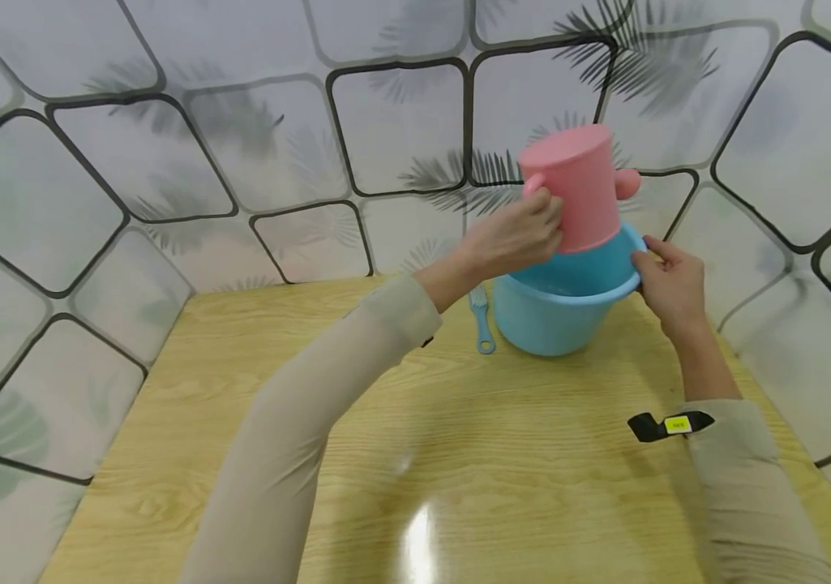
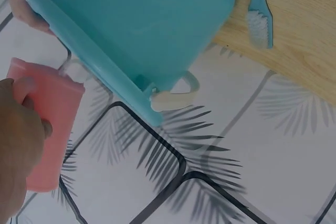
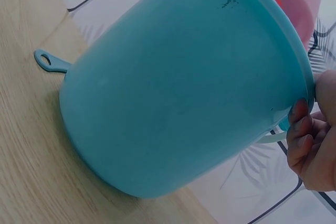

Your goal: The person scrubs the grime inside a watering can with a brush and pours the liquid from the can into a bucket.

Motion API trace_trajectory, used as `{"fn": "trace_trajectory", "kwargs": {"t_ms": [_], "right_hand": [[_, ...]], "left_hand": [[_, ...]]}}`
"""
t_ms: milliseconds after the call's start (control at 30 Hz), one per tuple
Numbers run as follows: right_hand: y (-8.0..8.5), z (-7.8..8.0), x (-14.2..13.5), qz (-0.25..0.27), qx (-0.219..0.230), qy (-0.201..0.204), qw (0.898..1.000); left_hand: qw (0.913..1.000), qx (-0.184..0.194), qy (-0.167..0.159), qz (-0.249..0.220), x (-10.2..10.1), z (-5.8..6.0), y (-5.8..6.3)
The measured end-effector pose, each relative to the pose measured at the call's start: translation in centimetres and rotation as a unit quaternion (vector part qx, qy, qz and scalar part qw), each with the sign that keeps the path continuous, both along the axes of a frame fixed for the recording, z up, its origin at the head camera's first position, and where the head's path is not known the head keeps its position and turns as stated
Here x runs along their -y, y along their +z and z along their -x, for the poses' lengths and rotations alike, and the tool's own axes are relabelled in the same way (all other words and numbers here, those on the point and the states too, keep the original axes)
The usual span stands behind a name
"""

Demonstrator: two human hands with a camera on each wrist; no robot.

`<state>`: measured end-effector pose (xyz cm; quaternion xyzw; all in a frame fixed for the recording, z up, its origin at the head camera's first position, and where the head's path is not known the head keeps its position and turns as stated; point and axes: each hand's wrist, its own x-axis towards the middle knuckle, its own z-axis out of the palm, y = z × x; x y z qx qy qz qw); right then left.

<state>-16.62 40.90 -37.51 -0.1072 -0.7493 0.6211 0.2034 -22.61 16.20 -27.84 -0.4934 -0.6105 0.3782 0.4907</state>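
Note:
My left hand [image 1: 513, 235] grips the loop handle of a pink plastic jug [image 1: 583, 195], held up over the mouth of a light blue bucket [image 1: 546, 320]. The jug's flat pink end faces up, and a rounded knob sticks out on the side away from the handle. The bucket stands on the table, its white-gripped handle [image 2: 176, 100] showing in the left wrist view. At the bucket's right rim, my right hand [image 1: 678, 284] pinches the edge between thumb and fingers. Inside the bucket, the bottom is mostly hidden by the jug.
Just left of the bucket lies a light blue brush [image 1: 483, 324] with white bristles, partly behind my left forearm. The wood-grain table [image 1: 459, 470] meets a wall covering [image 1: 400, 130] patterned with dark outlines and leaves at the back and sides.

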Motion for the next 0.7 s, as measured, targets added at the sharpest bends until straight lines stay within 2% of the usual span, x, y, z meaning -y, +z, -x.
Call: {"fn": "trace_trajectory", "kwargs": {"t_ms": [200,400,500,700], "right_hand": [[-0.15,-0.08,0.01,-0.01,-0.003,0.004,1.0],[-0.27,0.1,0.23,-0.006,-0.007,0.019,1.0],[-0.3,0.04,0.25,-0.035,0.004,0.013,0.999],[-0.12,-0.22,-0.17,-0.041,0.005,0.005,0.999]], "left_hand": [[1.0,-0.004,0.006,0.003,-0.12,0.2,-0.27],[0.9997,0.015,0.019,0.003,0.21,0.64,-0.59],[0.9998,0.009,0.014,-0.009,0.4,0.86,-0.39],[0.9996,-0.001,0.002,-0.027,0.2,0.58,0.39]]}}
